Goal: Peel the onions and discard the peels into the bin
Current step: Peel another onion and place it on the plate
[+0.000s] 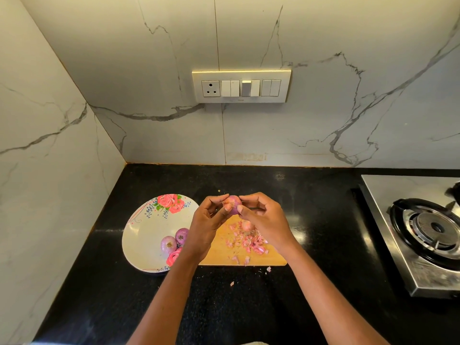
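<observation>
Most of the onion (233, 201) is hidden by fingers. It is held up over the board (271, 255), pinched in the grip of the left hand (207, 221) and the right hand (263, 217). Part of the board is covered by the hands. The stove (423, 227) is cut off at the right edge. Two peeled onions (174, 241) are seen in the plate (142, 235). Peels (251, 242) and one small onion (247, 225) are seen on the board. A few bits are seen on the black surface (249, 307).

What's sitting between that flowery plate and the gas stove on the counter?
In the head view, a wooden cutting board strewn with pink onion peels and one onion lies between the plate and the stove; beyond it, bare black counter.
</observation>
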Motion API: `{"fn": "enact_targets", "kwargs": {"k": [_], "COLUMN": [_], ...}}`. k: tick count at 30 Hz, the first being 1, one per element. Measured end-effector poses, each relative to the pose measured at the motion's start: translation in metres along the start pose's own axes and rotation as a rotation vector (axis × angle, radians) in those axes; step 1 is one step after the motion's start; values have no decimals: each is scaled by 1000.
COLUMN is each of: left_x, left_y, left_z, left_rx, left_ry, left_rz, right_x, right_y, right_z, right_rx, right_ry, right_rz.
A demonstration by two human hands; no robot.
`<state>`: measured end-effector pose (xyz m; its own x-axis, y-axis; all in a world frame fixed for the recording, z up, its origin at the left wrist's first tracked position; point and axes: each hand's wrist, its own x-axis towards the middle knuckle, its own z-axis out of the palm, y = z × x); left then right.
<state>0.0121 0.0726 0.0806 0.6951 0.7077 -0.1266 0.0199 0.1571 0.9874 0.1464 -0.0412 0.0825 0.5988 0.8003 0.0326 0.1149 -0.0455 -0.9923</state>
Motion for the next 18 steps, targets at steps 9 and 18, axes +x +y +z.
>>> {"fn": "enact_targets", "kwargs": {"k": [9,18], "left_x": [-3,-3], "left_y": [5,4], "left_z": [-7,-5], "left_rx": [-85,-138], "left_ry": [-47,-28], "left_rz": [-35,-55], "right_x": [-2,-2], "right_y": [1,-2], "right_z": [-6,-4], "right_rx": [72,91], "right_ry": [-20,-46], "right_rz": [1,11]}}
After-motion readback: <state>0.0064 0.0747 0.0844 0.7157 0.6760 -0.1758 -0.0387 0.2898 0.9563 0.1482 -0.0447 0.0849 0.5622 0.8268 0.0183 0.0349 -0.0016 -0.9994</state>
